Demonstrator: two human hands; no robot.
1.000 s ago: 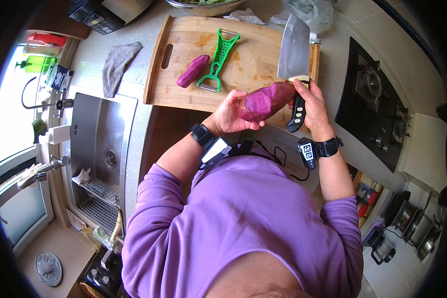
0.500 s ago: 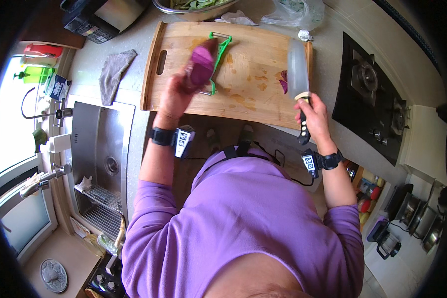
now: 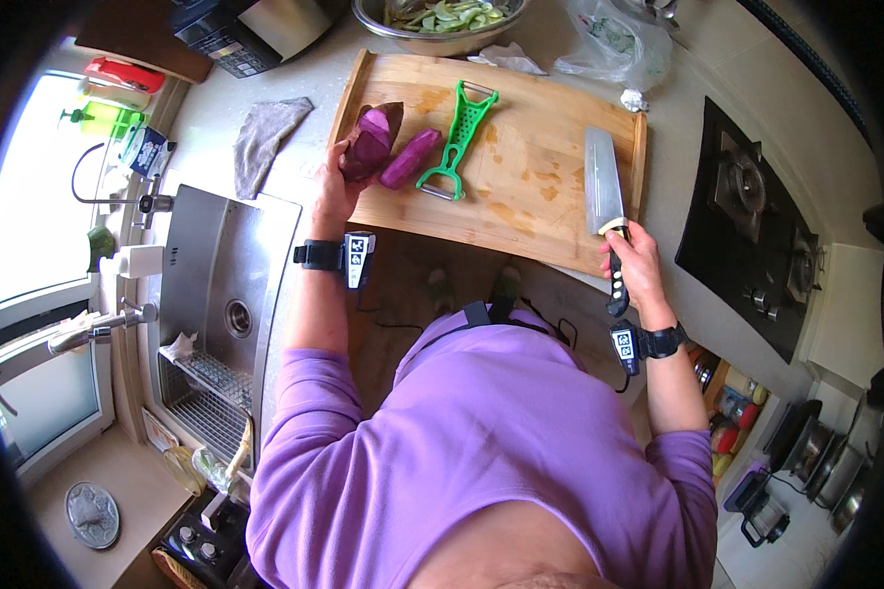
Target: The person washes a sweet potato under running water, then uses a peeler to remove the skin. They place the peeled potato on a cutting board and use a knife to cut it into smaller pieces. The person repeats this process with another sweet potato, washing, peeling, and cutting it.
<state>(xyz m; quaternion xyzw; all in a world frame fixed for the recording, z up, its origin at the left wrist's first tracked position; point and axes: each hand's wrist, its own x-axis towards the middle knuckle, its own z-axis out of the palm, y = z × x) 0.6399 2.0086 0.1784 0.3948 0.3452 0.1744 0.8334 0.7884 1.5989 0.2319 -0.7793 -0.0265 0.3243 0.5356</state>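
Observation:
My left hand (image 3: 337, 191) is closed around a partly peeled purple sweet potato (image 3: 371, 142) over the left side of the wooden cutting board (image 3: 530, 196). Dark skin remains on part of it, and bright purple flesh shows. Beside it a peeled purple piece (image 3: 410, 159) lies on the board. A green peeler (image 3: 456, 142) rests just right of that piece, apart from both hands. My right hand (image 3: 636, 260) grips the black handle of a kitchen knife (image 3: 604, 182). Its broad blade points away from me over the board's right side.
A metal bowl (image 3: 442, 43) of sliced green vegetables stands behind the board, near a plastic bag (image 3: 624, 49). Left of the board lies a grey cloth (image 3: 265, 142), with the sink (image 3: 206, 285) nearer me. A black gas stove (image 3: 742, 226) sits to the right.
My left hand has moved the sweet potato left, away from the peeler. The peeled piece beside it now shows. The purple scrap near the blade is no longer visible. My right hand still holds the knife.

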